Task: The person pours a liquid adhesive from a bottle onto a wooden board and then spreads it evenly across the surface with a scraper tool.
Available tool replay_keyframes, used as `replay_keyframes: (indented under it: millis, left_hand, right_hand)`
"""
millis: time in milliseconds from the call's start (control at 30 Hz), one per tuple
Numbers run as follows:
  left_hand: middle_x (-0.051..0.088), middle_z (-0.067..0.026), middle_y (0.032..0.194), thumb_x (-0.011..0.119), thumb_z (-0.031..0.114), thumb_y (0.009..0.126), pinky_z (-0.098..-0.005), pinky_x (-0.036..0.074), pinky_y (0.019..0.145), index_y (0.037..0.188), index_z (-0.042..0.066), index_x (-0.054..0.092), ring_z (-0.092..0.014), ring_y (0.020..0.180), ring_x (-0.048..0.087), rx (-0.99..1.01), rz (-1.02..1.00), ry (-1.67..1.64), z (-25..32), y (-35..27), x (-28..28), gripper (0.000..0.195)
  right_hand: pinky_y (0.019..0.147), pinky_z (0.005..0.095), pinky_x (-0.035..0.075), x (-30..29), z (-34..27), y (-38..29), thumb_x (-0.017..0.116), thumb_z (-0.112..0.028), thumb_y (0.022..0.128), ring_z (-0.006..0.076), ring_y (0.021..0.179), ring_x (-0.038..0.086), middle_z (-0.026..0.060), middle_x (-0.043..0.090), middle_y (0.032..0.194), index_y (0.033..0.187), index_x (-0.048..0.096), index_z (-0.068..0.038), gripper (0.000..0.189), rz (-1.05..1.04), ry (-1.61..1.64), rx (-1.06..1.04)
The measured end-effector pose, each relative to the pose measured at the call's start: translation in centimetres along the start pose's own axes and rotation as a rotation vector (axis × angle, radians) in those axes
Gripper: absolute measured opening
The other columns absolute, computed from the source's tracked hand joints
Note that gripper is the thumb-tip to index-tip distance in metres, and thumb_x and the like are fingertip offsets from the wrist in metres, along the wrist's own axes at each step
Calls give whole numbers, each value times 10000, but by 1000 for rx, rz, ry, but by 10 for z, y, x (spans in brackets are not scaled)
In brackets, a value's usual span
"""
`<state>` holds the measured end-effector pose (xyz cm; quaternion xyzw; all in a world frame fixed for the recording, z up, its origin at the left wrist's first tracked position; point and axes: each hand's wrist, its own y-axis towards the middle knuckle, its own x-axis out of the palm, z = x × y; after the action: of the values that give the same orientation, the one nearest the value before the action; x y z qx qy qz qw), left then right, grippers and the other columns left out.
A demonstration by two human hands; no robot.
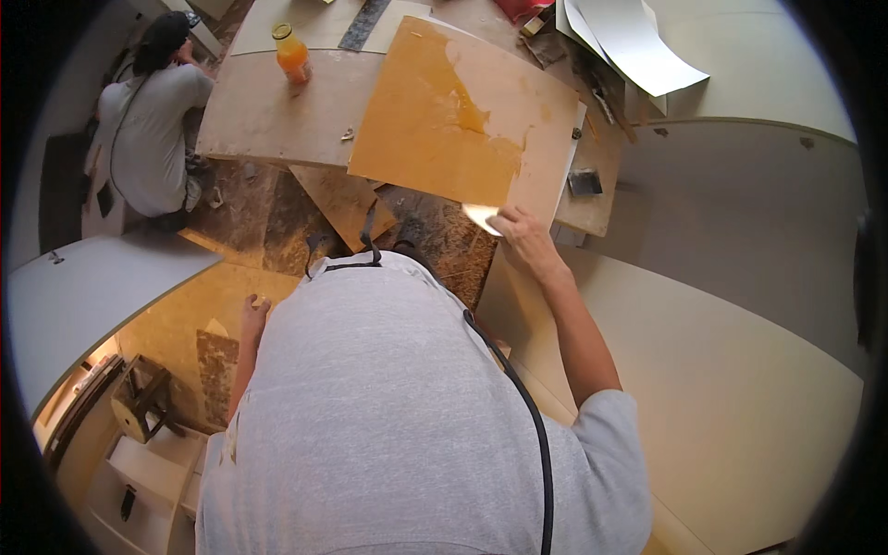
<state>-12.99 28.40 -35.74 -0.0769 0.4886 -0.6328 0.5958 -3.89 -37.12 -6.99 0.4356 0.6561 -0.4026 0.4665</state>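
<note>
My right hand (524,239) grips a thin, pale spreader (477,216) at the near edge of a flat panel (544,118). A wet-looking amber coating, probably glue, (416,111) covers the panel's left part and runs along its near edge. Its boundary is ragged, and the upper right of the panel shows paler. Low at my left side hangs my left hand (257,311), fingers loosely bent and apart, with nothing visible in it. On the worktable (277,118), left of the panel, stands an uncapped bottle (291,55) with orange liquid.
Another person (149,125) crouches at the far left. White sheets (631,41) lie at the upper right. A dark square pad (585,182) rests right of the panel. Large pale boards (666,347) flank my right, a white board (104,291) my left. A wooden stool (142,399) stands lower left.
</note>
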Motion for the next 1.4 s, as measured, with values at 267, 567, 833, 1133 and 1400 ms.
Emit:
replay_keyframes:
  millis: [267,567,833,1133,1400]
  left_hand:
    - [617,-267,1267,717,331,891,-431,491,978,1433,-46,482,-340,1144,619,-71,2,8,-29,2,1,701]
    - [650,-229,1156,731,344,892,-419,496,941,1436,-35,483,-323,1095,628,-28,40,-11,19,-20,-2,707]
    - [652,-241,1195,737,349,890,-404,490,966,1444,-32,463,-310,1118,625,-132,-12,-170,-76,9,-3,726]
    - [631,-159,1073,723,335,903,-385,486,900,1441,-17,466,-250,1002,605,-75,57,-28,-8,-3,-42,693]
    - [641,-241,1223,716,329,896,-422,465,1002,1445,-33,470,-332,1147,611,-106,68,-38,-53,-16,-38,703]
  right_hand:
    - [816,445,529,-42,10,81,630,-45,901,378,958,658,162,677,1024,1072,700,-51,185,237,133,133]
    - [837,434,529,14,-19,101,610,-3,821,330,999,651,149,670,1015,1039,701,-55,242,164,-57,33]
    - [811,442,537,-9,-53,54,653,-76,860,353,996,650,141,663,1004,1011,701,-79,159,-49,171,-28]
    - [823,473,527,1,-36,172,576,-114,945,400,948,657,185,664,978,1001,686,-52,138,251,1,151]
    - [810,429,542,11,-87,103,613,65,813,338,930,653,140,657,971,1051,700,-34,273,60,13,-136]
